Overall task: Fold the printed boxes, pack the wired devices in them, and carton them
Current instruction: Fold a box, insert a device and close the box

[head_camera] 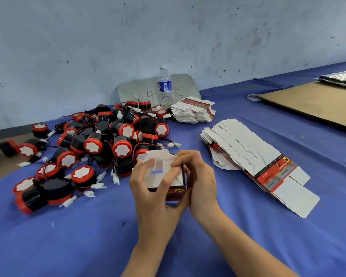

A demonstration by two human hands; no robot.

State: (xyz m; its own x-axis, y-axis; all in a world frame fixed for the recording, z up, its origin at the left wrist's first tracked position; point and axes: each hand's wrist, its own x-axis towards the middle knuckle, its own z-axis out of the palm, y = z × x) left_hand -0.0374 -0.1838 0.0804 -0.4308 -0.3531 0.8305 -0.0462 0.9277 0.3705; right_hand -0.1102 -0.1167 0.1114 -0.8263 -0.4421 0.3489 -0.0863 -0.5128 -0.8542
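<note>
1. Left hand (150, 193): curled round the left side of a small part-folded printed cardboard box (154, 177), red and black outside, white inside.
2. Right hand (201, 182): wrapped round the box's right side, fingertips pinching a white top flap.
3. Box: over the blue-covered worktop (88, 236), near the middle of its near edge, top flaps raised and open.
4. Toward the left edge: a tangled heap of round black-and-red wired devices (100, 144) with white connectors, reaching close to the box.
5. Toward the right edge: a fanned stack of flat printed box blanks (254, 162); a smaller second stack (194, 111) nearer the far edge.
6. At the far edge: a clear plastic water bottle (165, 86), upright before a grey board (136, 90) leaning on the wall.
7. Far right corner: a brown cardboard sheet (312, 104), lying flat.
</note>
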